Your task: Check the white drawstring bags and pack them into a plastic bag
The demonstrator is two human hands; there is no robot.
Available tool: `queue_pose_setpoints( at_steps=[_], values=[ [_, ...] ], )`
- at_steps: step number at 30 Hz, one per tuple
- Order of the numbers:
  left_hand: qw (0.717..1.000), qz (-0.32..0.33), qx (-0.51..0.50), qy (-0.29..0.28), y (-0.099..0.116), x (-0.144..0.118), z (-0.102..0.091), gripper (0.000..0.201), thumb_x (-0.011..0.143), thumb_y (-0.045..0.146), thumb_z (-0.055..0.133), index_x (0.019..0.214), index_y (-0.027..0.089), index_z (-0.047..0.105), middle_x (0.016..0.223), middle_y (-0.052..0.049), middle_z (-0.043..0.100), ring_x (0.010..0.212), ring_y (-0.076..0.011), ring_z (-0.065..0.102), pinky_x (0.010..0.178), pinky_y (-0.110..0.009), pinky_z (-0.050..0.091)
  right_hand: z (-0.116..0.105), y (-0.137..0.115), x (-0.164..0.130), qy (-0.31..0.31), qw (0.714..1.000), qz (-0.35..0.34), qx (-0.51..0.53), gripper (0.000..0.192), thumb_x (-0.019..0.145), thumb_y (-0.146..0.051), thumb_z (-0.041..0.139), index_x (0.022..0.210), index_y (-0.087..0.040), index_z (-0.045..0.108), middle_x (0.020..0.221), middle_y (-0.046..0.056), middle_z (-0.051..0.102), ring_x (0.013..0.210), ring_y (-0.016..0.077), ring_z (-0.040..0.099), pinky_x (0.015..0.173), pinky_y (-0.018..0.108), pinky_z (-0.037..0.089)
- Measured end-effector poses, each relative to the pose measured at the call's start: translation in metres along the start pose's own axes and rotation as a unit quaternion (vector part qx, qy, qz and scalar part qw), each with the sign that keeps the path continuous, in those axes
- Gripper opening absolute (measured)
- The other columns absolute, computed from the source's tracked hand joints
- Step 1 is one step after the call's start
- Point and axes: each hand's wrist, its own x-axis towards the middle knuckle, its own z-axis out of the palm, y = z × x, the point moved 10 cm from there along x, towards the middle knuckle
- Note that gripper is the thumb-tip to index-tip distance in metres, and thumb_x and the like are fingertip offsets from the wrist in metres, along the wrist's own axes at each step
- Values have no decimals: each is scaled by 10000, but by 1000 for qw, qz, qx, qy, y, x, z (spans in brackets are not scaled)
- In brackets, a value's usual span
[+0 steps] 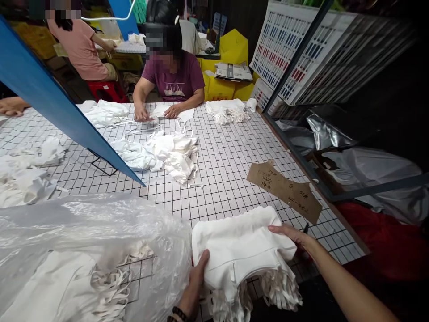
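Between my two hands is a thick stack of white cloth garments, with many thin straps hanging from its near edge. My left hand grips the stack's left side, thumb on top and fingers hidden underneath. On the right side, my right hand holds it the same way, thumb over the cloth. A clear plastic bag lies open to the left, and another pile of white strapped garments rests in it. Just beyond my right hand lies a brown cardboard pattern piece with handwriting.
Across the grid-patterned table, a person in a purple shirt handles white cloth. Loose white garments lie mid-table, and a stack sits at the far right. A blue slanted panel crosses the left. White crates stand beyond a dark metal frame.
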Motion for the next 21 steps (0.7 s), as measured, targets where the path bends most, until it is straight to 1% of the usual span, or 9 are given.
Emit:
queue_pose_setpoints(
  at_steps=[2, 3, 6, 8, 11, 14, 16, 18, 21],
  values=[
    [999, -14, -12, -39, 8, -8, 7, 505, 646, 383, 788, 1031, 92, 638, 1044, -160, 693, 1085, -323, 609, 975, -403, 475, 4, -9, -2, -9, 999, -34, 8, 442, 694, -404, 743, 1020, -125, 637, 984, 121, 714, 872, 249, 681, 743, 298, 548],
    [997, -19, -21, -76, 14, -15, 13, 487, 678, 394, 763, 1047, 101, 639, 1059, -150, 692, 1080, -309, 614, 982, -402, 469, 5, -10, -3, -10, 999, -41, 14, 436, 694, -395, 744, 1025, -133, 636, 984, 115, 715, 866, 244, 681, 734, 291, 547],
    [982, 3, -33, -186, 38, -36, 32, 498, 730, 426, 713, 1117, 125, 630, 1132, -128, 670, 1133, -282, 585, 1023, -389, 434, 3, -5, -2, -10, 999, -16, 31, 432, 696, -405, 739, 1012, -129, 638, 965, 122, 717, 832, 237, 685, 709, 284, 544],
    [977, 28, -11, -212, 51, -41, 36, 516, 719, 429, 717, 1131, 129, 634, 1138, -124, 668, 1171, -289, 556, 1041, -392, 413, 3, 2, 0, -20, 999, 12, 39, 450, 699, -433, 726, 1000, -109, 641, 957, 143, 715, 835, 251, 685, 730, 306, 545],
    [983, 50, 45, -170, 54, -30, 32, 510, 677, 414, 740, 1081, 114, 658, 1092, -141, 683, 1163, -317, 555, 1036, -405, 413, 5, 7, 1, -32, 998, 35, 44, 477, 702, -461, 708, 991, -88, 643, 963, 170, 708, 872, 278, 682, 790, 347, 540],
    [987, 66, 115, -92, 47, -14, 23, 511, 614, 338, 778, 1027, 65, 650, 1098, -199, 665, 1112, -346, 582, 984, -392, 458, 6, 2, 1, -21, 999, 9, 34, 483, 685, -449, 719, 1015, -106, 636, 995, 163, 705, 909, 289, 674, 811, 352, 536],
    [983, 88, 150, -62, 43, -10, 21, 510, 595, 307, 783, 1007, 47, 633, 1110, -227, 647, 1083, -349, 595, 946, -373, 484, 5, -2, 0, -15, 1000, -11, 25, 489, 678, -433, 727, 1046, -127, 626, 1021, 150, 702, 925, 287, 669, 809, 347, 535],
    [979, 113, 158, -57, 41, -11, 21, 555, 602, 323, 776, 1055, 54, 602, 1108, -218, 646, 1068, -338, 604, 927, -365, 493, 6, -2, 0, -19, 1000, -16, 19, 508, 677, -426, 729, 1080, -140, 612, 1041, 143, 698, 924, 280, 669, 818, 347, 532],
    [979, 128, 146, -61, 40, -16, 19, 718, 580, 363, 792, 1180, 76, 522, 1130, -196, 637, 1075, -328, 598, 944, -380, 480, 6, 1, 3, -36, 999, -7, 18, 537, 670, -452, 717, 1089, -136, 604, 1047, 146, 694, 919, 284, 670, 834, 365, 528]
  ],
)
